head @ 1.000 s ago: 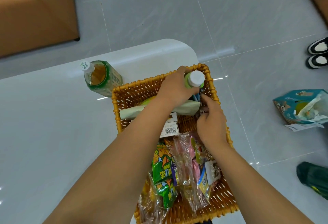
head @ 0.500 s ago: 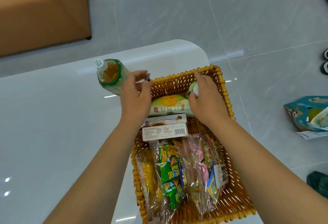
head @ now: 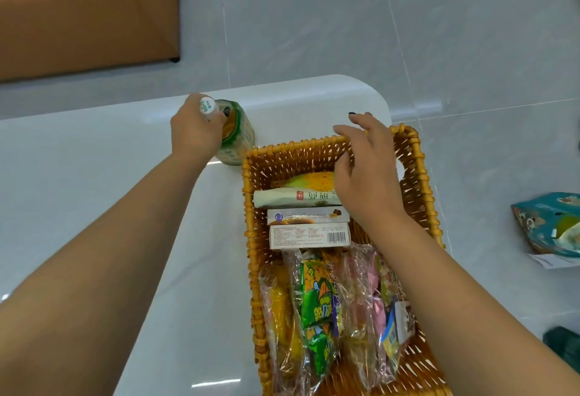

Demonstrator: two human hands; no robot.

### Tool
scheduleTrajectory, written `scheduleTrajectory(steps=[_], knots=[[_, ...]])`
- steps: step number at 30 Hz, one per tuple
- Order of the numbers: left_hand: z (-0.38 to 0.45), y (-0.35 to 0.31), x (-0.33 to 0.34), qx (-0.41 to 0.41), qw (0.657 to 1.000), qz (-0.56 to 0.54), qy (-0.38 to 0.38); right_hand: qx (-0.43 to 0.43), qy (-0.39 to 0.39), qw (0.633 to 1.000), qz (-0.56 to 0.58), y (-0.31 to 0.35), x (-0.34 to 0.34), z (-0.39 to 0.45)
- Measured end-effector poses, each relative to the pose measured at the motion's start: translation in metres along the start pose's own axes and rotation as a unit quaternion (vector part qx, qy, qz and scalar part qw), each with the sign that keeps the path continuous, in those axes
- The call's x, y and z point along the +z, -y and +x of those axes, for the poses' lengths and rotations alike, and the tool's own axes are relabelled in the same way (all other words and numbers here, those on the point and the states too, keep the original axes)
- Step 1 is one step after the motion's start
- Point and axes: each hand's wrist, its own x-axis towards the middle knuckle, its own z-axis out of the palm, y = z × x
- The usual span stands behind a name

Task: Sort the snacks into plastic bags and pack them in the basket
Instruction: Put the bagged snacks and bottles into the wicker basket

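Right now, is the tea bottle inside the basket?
No, the tea bottle stands on the table outside the basket, under the left hand.

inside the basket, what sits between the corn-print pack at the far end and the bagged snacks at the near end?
Head view: two flat boxes, the chocolate box then the barcode box, lie between the corn-print pack and the bagged snacks in the basket.

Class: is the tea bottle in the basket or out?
Out: the bottle stands on the table beside the basket, left hand gripping it.

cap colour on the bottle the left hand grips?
White, with small green print, on the green-labelled tea bottle under the left hand; head view.
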Motion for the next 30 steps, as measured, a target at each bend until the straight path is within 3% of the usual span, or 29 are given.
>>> scheduleTrajectory(steps=[4,8,16,20,22,25,30], knots=[[-0.008,0.005,-0.001,0.046,0.999,0.013,-0.001,-0.049,0.022,0.997,0.046,0.014,0.014,-0.001],[-0.013,0.002,0.002,0.078,0.996,0.024,0.040,-0.020,0.053,0.996,0.075,0.019,0.020,0.005],[-0.005,-0.040,0.012,0.205,0.960,0.086,0.170,0.031,-0.016,0.998,0.051,0.010,0.007,0.044],[-0.001,-0.068,0.030,0.243,0.943,0.106,0.202,0.161,0.010,0.983,-0.083,-0.017,-0.014,0.059],[-0.003,-0.083,0.042,0.266,0.932,0.114,0.218,0.257,0.035,0.962,-0.090,-0.031,-0.025,0.060],[-0.007,-0.103,0.058,0.294,0.917,0.123,0.239,0.340,0.017,0.940,0.002,-0.052,-0.035,0.055],[-0.013,-0.124,0.082,0.313,0.895,0.130,0.290,0.401,-0.001,0.906,0.135,-0.079,-0.034,0.038]])
